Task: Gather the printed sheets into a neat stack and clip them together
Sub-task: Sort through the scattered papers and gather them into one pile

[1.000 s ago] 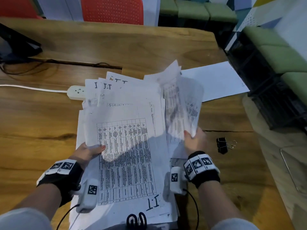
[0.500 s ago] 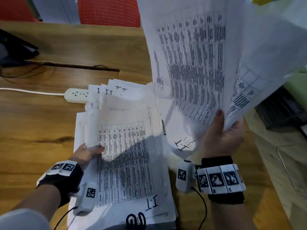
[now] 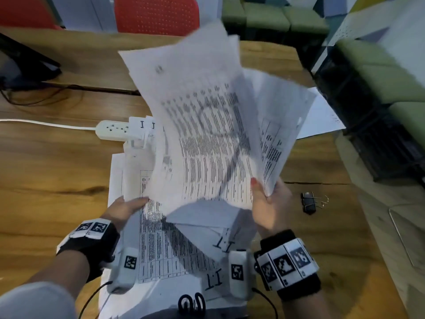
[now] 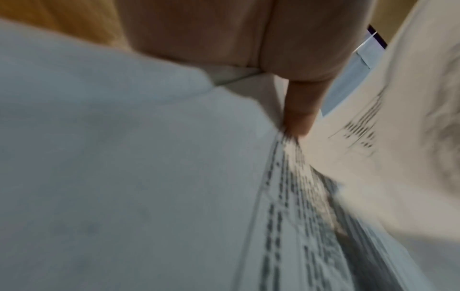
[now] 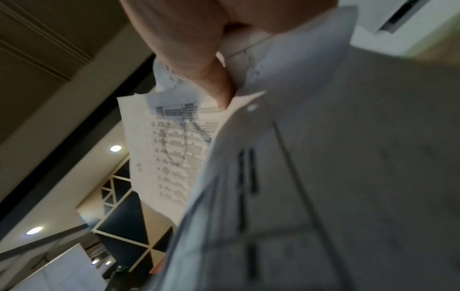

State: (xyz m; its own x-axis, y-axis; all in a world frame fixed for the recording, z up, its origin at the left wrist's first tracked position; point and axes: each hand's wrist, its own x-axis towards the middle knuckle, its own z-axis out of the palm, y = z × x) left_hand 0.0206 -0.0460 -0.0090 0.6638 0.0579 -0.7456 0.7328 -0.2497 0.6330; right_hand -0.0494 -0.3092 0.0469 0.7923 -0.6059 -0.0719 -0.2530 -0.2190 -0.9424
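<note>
My right hand (image 3: 264, 196) pinches the lower edge of a loose bundle of printed sheets (image 3: 207, 134), held tilted in the air over the pile; in the right wrist view the thumb (image 5: 199, 65) presses on the bundle of printed sheets (image 5: 323, 157). A pile of printed sheets (image 3: 161, 249) lies fanned out on the wooden table (image 3: 46, 180). My left hand (image 3: 128, 207) grips the left edge of the pile, thumb (image 4: 301, 110) on top of the pile of printed sheets (image 4: 124, 177). A black binder clip (image 3: 309, 202) lies on the table to the right of my right hand.
A white power strip (image 3: 112, 130) with its cable lies behind the pile. One more white sheet (image 3: 322, 120) lies at the far right. Red chairs (image 3: 156, 14) stand beyond the table; black crates (image 3: 368, 134) and green seats sit right of the table edge.
My right hand lifted a bundle of sheets off the right of the pile, raised it high, and has now brought it down and leftward over the pile. The left hand stayed put.
</note>
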